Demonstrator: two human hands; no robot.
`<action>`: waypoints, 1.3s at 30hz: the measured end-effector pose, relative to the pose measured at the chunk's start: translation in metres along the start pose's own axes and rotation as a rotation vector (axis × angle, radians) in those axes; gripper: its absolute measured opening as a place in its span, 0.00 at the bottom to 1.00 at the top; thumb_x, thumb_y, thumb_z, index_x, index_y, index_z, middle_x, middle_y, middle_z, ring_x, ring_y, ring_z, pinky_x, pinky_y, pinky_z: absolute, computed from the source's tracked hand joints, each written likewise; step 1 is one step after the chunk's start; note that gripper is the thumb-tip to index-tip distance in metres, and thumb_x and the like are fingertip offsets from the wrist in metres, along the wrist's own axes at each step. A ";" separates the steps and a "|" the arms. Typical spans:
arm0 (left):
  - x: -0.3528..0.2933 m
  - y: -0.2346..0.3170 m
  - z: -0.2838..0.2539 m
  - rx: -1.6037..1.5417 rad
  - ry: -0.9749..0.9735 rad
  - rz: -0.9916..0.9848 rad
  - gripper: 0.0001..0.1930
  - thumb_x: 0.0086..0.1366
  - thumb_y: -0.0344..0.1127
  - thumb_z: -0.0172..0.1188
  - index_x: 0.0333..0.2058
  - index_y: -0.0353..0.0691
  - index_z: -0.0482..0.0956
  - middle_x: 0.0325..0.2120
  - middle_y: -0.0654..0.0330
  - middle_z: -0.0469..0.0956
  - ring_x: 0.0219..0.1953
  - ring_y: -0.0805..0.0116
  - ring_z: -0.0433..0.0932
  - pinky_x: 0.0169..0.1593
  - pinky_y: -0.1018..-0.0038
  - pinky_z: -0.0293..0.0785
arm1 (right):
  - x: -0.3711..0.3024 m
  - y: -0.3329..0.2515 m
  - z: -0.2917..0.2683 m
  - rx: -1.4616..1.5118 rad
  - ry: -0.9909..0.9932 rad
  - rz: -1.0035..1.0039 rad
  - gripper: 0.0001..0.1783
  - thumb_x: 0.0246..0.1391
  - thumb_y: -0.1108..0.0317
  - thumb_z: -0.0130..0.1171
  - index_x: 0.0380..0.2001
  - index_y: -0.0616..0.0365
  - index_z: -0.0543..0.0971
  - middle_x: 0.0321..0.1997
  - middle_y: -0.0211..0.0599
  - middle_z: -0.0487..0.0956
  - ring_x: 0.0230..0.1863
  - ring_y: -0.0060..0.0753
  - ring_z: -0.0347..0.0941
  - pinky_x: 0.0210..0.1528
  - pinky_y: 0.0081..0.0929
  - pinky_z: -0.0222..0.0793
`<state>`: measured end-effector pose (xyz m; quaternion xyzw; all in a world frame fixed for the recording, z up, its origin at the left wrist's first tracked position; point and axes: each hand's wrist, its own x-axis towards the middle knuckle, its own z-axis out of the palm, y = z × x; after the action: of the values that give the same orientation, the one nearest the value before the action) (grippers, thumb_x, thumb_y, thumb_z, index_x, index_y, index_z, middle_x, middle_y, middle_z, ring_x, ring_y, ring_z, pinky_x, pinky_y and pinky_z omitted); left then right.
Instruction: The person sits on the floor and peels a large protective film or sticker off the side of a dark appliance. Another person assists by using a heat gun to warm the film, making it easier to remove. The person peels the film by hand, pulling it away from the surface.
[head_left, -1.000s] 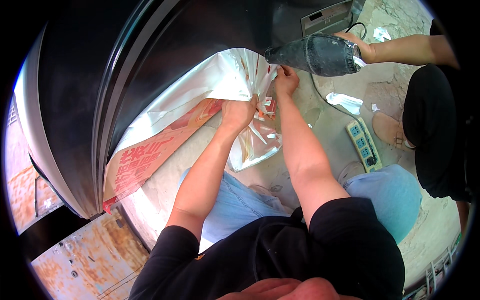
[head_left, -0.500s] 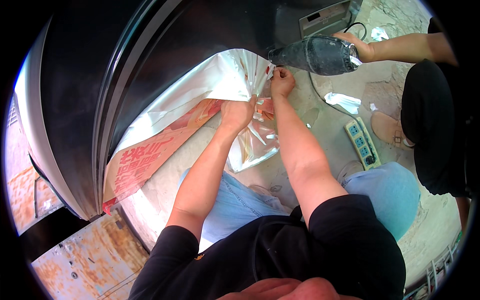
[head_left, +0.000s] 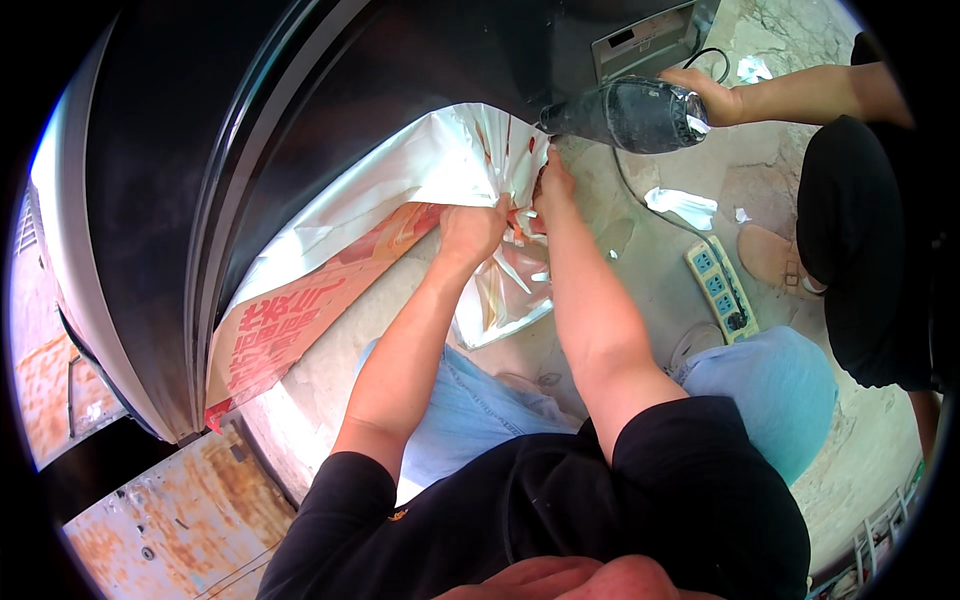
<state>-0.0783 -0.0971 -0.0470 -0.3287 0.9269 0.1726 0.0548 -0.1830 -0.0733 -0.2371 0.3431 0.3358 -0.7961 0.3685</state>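
A large sheet of printed plastic film (head_left: 390, 165) hangs partly peeled from a glossy black panel (head_left: 450, 55). Its pale back is folded outward, and reddish printing shows on the lower face. My left hand (head_left: 472, 230) is closed on the bunched edge of the film. Close beside it, my right hand (head_left: 556, 186) pinches the film's gathered right end; its fingertips are partly hidden. Another person's hand (head_left: 708, 95) holds a worn black hot-air gun (head_left: 635, 112), whose narrow end points at the panel just above my right hand.
A power strip (head_left: 722, 290) with a plug and dark cord lies on the stone floor at right. White scraps (head_left: 682, 207) are scattered near it. The other person's sandalled foot (head_left: 770, 258) stands beside the strip. A rusty metal plate (head_left: 185, 510) lies at lower left.
My right hand has moved slightly down and toward my left hand, turning so its fingers show less. My left hand keeps its grip, and the hot-air gun has hardly moved.
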 end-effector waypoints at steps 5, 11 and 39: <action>-0.003 0.009 0.002 -0.060 0.007 0.029 0.24 0.65 0.44 0.58 0.53 0.32 0.74 0.46 0.39 0.79 0.49 0.39 0.77 0.54 0.54 0.72 | -0.025 -0.008 -0.003 -0.279 0.103 -0.108 0.25 0.61 0.50 0.59 0.47 0.62 0.82 0.49 0.47 0.82 0.47 0.45 0.79 0.46 0.38 0.74; -0.001 0.010 0.014 -0.026 0.058 0.119 0.29 0.65 0.41 0.59 0.59 0.29 0.67 0.53 0.37 0.74 0.54 0.38 0.74 0.58 0.54 0.68 | -0.033 -0.012 -0.015 -0.758 0.302 -0.947 0.12 0.55 0.62 0.62 0.33 0.62 0.85 0.32 0.43 0.85 0.35 0.40 0.81 0.42 0.35 0.74; -0.003 0.011 0.007 -0.068 0.108 0.094 0.31 0.63 0.42 0.60 0.61 0.31 0.65 0.51 0.38 0.75 0.53 0.39 0.74 0.58 0.55 0.69 | -0.052 -0.042 0.018 -0.211 -0.048 -0.500 0.12 0.58 0.67 0.63 0.32 0.68 0.83 0.24 0.34 0.82 0.25 0.23 0.76 0.30 0.25 0.73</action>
<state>-0.0828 -0.0848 -0.0494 -0.2952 0.9365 0.1885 -0.0146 -0.1972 -0.0480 -0.1740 0.1904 0.4823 -0.8309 0.2018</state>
